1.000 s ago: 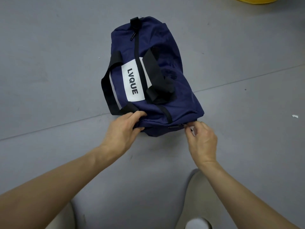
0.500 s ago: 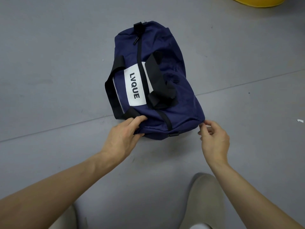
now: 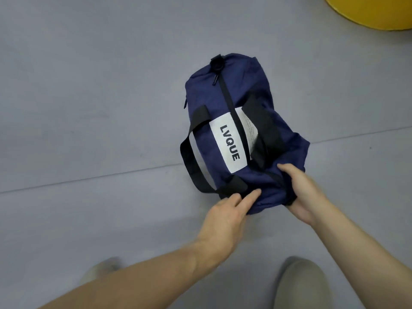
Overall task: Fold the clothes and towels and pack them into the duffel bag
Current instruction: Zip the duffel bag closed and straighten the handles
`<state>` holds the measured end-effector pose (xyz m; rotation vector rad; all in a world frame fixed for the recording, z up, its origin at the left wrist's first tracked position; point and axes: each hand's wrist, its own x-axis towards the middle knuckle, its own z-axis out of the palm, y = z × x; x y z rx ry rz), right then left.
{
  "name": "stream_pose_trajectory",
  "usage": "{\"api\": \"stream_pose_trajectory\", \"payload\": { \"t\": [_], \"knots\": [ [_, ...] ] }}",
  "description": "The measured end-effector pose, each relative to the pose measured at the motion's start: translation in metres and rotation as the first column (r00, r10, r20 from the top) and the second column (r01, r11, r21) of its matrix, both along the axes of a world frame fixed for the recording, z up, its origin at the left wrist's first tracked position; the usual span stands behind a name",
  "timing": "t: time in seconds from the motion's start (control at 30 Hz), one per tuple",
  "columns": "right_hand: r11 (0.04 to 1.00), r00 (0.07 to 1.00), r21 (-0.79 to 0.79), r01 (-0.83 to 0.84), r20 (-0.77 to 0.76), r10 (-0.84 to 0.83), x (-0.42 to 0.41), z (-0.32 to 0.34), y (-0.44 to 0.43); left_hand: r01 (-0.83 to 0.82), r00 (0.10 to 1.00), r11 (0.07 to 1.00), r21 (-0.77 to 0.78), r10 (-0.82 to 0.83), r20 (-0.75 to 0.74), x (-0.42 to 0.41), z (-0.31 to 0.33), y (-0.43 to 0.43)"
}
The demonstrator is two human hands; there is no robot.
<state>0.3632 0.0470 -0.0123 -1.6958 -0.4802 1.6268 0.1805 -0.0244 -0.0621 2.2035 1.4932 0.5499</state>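
A navy duffel bag (image 3: 240, 103) lies lengthwise on the grey floor, zipped along its top, with black strap handles and a white panel reading LVQUE. My left hand (image 3: 227, 214) lies with its fingers on the bag's near end, beside the left strap's base. My right hand (image 3: 301, 192) wraps around the near right corner of the bag, thumb on top and fingers underneath. No clothes or towels are visible outside the bag.
A yellow round object (image 3: 374, 12) sits at the far right corner. A seam line in the floor (image 3: 89, 180) runs across under the bag. My two shoes (image 3: 301, 284) show at the bottom edge.
My right hand left the zipper end at the bag's near edge, swung out to the right, then closed around the near right corner. The bag's near end now looks bunched up.
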Motion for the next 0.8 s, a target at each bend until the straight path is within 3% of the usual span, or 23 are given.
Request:
{"api": "stream_pose_trajectory", "payload": {
  "t": [0.27, 0.4, 0.57, 0.63, 0.7, 0.77, 0.8],
  "knots": [
    [0.981, 0.972, -0.080, -0.177, 0.140, 0.187, 0.015, 0.000, 0.051, -0.060, 0.986, 0.997, -0.050, 0.051, -0.158, 0.056, 0.001, -0.006],
    [0.966, 0.944, -0.081, -0.247, 0.205, 0.258, 0.011, 0.006, 0.077, -0.066, 0.997, 0.989, -0.134, 0.062, -0.036, 0.072, 0.017, 0.009],
    [0.983, 0.885, 0.105, -0.148, 0.458, 0.084, 0.010, 0.013, 0.099, 0.082, 0.994, 0.986, -0.148, -0.071, 0.080, 0.053, 0.039, 0.040],
    [0.975, 0.863, 0.171, -0.143, 0.503, 0.039, 0.010, 0.011, 0.095, 0.175, 0.979, 0.983, -0.054, -0.167, 0.120, 0.021, 0.053, 0.041],
    [0.956, 0.799, 0.217, -0.200, 0.600, 0.030, 0.010, 0.008, 0.084, 0.183, 0.976, 0.967, 0.176, -0.200, 0.086, -0.024, 0.065, 0.043],
    [0.918, 0.648, 0.243, -0.315, 0.762, 0.020, 0.003, 0.015, 0.060, 0.094, 0.994, 0.905, 0.415, -0.107, 0.009, -0.076, 0.070, 0.049],
    [0.880, 0.547, 0.267, -0.394, 0.837, -0.009, -0.005, 0.021, 0.045, 0.005, 1.000, 0.885, 0.465, -0.009, 0.006, -0.104, 0.072, 0.053]
  ]
}}
